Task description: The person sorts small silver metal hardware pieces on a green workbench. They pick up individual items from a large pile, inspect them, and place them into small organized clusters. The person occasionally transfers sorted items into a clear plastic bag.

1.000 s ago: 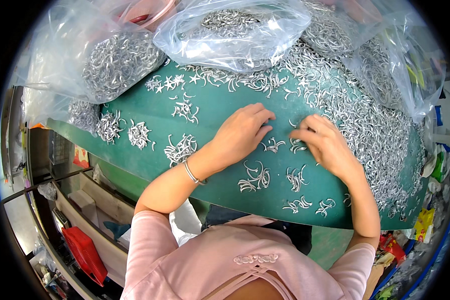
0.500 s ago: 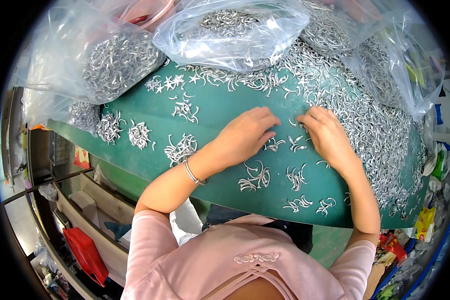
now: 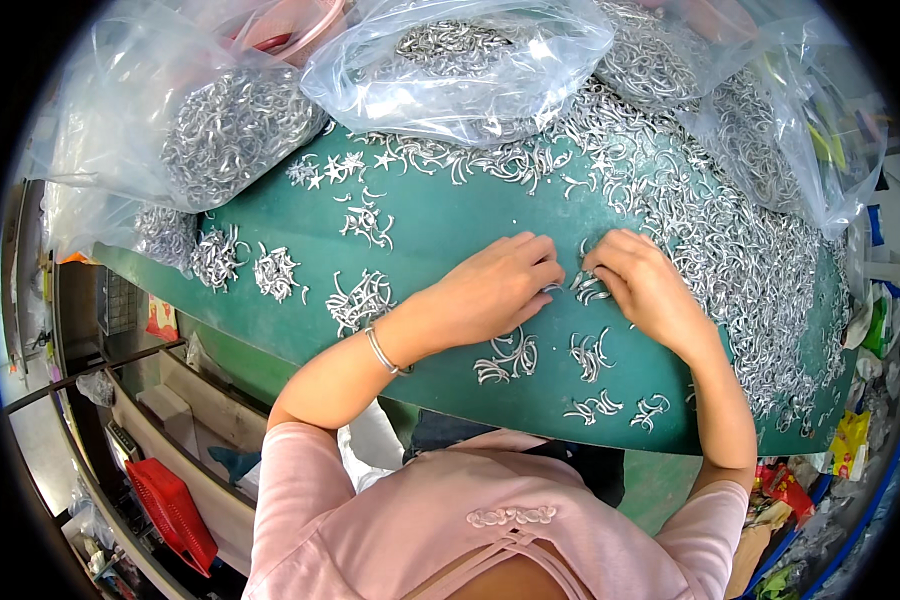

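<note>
Small silvery curved metal pieces lie all over the green tabletop (image 3: 450,215). My left hand (image 3: 505,285) is closed near the middle, thumb and fingers pinched at a curved metal piece (image 3: 552,288) that shows at the fingertips. Facing it, my right hand (image 3: 645,285) bends its fingers down onto a few curved metal pieces (image 3: 592,290), pinching at them; the palm hides part of these. Closer to me lie little groups of the same pieces: one group (image 3: 507,357) below my left hand, another group (image 3: 590,355) beside it, and two smaller ones nearer the edge.
A large spread of curved pieces (image 3: 770,310) covers the right side. Clear plastic bags (image 3: 235,135) full of metal pieces line the back. Star-shaped pieces (image 3: 335,168) and several small heaps (image 3: 360,300) sit to the left. A red basket (image 3: 170,515) stands below the table at left.
Both hands have come down nearer to me. My right hand's fingers are now over the small group of pieces, and my left hand has closed beside them.
</note>
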A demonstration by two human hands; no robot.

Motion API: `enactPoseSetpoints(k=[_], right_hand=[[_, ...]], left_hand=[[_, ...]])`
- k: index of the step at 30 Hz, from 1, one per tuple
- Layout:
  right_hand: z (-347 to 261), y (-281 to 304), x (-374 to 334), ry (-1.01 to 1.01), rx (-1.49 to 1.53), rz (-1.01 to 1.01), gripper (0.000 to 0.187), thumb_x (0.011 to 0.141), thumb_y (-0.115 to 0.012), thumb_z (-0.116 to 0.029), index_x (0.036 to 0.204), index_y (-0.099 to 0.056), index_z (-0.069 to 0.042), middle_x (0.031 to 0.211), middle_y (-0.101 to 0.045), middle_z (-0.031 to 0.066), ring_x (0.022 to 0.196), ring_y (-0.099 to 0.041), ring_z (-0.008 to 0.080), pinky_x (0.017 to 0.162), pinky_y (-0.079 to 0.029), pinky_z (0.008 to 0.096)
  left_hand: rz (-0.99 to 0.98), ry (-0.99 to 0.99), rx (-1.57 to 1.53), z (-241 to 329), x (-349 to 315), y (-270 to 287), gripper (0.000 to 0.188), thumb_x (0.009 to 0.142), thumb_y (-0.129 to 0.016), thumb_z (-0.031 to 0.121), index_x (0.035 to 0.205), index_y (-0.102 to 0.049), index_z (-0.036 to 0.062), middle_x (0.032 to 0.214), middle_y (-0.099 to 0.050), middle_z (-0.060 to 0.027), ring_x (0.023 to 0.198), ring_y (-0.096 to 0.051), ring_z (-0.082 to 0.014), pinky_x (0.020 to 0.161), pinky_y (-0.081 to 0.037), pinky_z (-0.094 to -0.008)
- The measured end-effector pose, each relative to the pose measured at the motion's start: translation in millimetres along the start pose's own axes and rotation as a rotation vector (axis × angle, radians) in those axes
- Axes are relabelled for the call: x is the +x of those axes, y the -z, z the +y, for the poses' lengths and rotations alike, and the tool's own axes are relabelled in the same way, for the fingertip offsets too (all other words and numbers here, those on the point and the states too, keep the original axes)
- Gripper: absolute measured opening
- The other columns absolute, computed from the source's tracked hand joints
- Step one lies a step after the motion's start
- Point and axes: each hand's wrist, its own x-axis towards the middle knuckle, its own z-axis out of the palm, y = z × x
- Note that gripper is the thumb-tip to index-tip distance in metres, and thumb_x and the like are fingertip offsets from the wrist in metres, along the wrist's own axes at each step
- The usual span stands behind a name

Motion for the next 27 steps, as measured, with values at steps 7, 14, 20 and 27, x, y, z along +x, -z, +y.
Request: enactPoseSetpoints(k=[7, 14, 20, 27], right_hand=[[12.0, -11.4, 15.5, -0.005, -0.013, 0.236, 0.012, 0.086, -0.062, 0.0, 0.098, -0.063, -0.001, 0.091, -0.059, 0.0137, 0.088, -0.059, 0.0359, 0.079, -0.049, 0.043], [7.0, 2.7, 1.7, -0.013, 0.037, 0.009, 0.011, 0.085, -0.062, 0.001, 0.096, -0.063, -0.003, 0.092, -0.06, 0.014, 0.091, -0.06, 0.0352, 0.079, -0.049, 0.0432], [14.3, 6.7, -11.2, -0.109, -0.007, 0.091, 0.01, 0.085, -0.062, 0.0, 0.095, -0.063, -0.002, 0.091, -0.059, 0.0145, 0.09, -0.06, 0.0355, 0.079, -0.049, 0.044], [4.6, 18.1, -16.5, -0.182, 0.041, 0.118, 0.009, 0.086, -0.062, -0.001, 0.095, -0.062, -0.001, 0.09, -0.057, 0.0151, 0.087, -0.059, 0.036, 0.078, -0.049, 0.0443]], left_hand=[[0.024, -0.013, 0.027, 4.9, 0.8, 4.4, 0.025, 0.081, -0.071, 0.007, 0.103, -0.061, 0.0057, 0.107, -0.052, -0.0092, 0.098, -0.051, -0.029, 0.085, -0.042, -0.0389], [0.058, 0.034, 0.126, -0.1, -1.2, 6.2, 0.02, 0.082, -0.07, 0.005, 0.1, -0.061, 0.0062, 0.103, -0.051, -0.008, 0.096, -0.051, -0.0272, 0.083, -0.041, -0.0386], [0.076, 0.075, 0.053, 2.5, 2.0, 9.0, 0.019, 0.084, -0.068, 0.004, 0.101, -0.062, 0.0058, 0.104, -0.052, -0.0077, 0.097, -0.052, -0.0273, 0.086, -0.042, -0.0387], [0.162, 0.137, 0.038, -1.0, 2.8, 8.6, 0.017, 0.087, -0.064, 0.002, 0.104, -0.062, 0.0046, 0.104, -0.057, -0.0108, 0.098, -0.055, -0.0313, 0.086, -0.045, -0.041]])
